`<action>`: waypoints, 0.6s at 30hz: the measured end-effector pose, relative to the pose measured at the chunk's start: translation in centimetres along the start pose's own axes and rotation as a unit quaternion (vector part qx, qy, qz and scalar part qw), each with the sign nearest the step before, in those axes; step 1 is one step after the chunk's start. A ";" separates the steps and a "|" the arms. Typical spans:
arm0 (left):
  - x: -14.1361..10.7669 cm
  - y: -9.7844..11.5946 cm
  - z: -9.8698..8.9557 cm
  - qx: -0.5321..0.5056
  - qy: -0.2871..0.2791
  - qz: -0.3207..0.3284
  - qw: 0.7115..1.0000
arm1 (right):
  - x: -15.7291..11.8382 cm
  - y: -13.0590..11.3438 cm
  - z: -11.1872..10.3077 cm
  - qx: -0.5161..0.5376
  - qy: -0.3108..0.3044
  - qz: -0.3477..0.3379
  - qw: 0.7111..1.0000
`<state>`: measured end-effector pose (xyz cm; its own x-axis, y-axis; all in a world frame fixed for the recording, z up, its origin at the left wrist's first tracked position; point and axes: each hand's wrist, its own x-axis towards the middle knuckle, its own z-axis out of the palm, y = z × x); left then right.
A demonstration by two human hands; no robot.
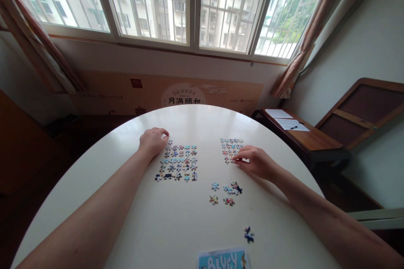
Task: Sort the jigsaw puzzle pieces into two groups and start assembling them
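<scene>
My left hand [153,141] rests on the white round table at the upper left corner of a block of jigsaw puzzle pieces [178,160] laid in rows. Its fingers are curled in, and whatever they hold is hidden. My right hand [255,161] reaches in from the right with thumb and forefinger together on a puzzle piece at the lower edge of a smaller block of pieces [227,146]. Part of that block is covered by the hand. Nearer to me lie several loose or joined pieces [229,201], and a dark blue cluster [249,234] sits lower right.
A blue picture card or box lettered BLUEY [223,259] lies at the bottom edge of view. The white table [151,227] has a curved far edge. To the right, a wooden bench [296,141] carries papers [292,125] and a pen. Barred windows stand behind.
</scene>
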<state>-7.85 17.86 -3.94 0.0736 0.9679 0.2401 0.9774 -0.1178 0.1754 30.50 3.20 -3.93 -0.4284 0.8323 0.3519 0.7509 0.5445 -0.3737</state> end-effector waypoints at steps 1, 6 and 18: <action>0.0 0.0 0.0 0.000 0.000 -0.001 1.000 | 0.0 -0.2 -0.3 0.020 -0.007 -0.014 1.000; 0.1 -0.3 0.3 -0.002 0.001 0.002 1.000 | -0.3 -1.9 -1.7 0.145 -0.130 -0.079 0.978; 0.2 -0.4 0.4 0.004 0.001 0.004 1.000 | -0.3 -2.6 -2.3 0.120 -0.199 -0.062 0.971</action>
<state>-8.12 18.17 -4.34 0.0815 0.9663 0.2443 0.9785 -0.1242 0.1648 29.79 1.30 -1.12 -0.7045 0.7066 0.0660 0.5625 0.6127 -0.5552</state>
